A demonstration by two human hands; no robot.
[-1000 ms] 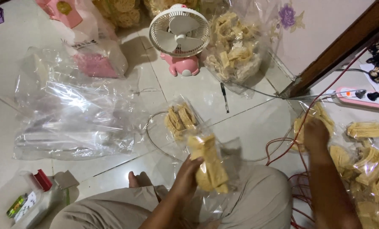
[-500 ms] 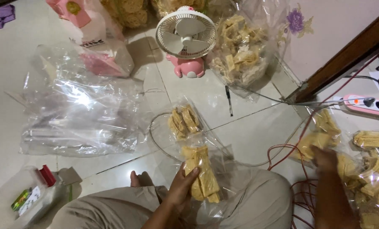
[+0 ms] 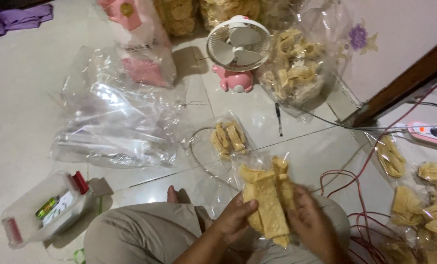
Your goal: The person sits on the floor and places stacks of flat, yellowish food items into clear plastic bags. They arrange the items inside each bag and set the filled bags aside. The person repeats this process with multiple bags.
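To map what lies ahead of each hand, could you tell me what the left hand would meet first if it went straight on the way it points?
Probably nothing new: the left hand already touches the clear bag of yellow snack pieces.

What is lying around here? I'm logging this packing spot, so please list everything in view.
snack packet in hand: one, clear with yellow chips, above the lap
small packet: one, clear, yellow chips, on the floor ahead
filled packets: several, yellow, at right
big bag of chips: one, clear, by the wall
desk fan: one, white and pink, far floor
empty plastic bags: a heap, clear, at left
plastic box: one, clear with red clips, lower left
power strip: one, pink-white, right edge
left hand: on the packet
right hand: on the packet
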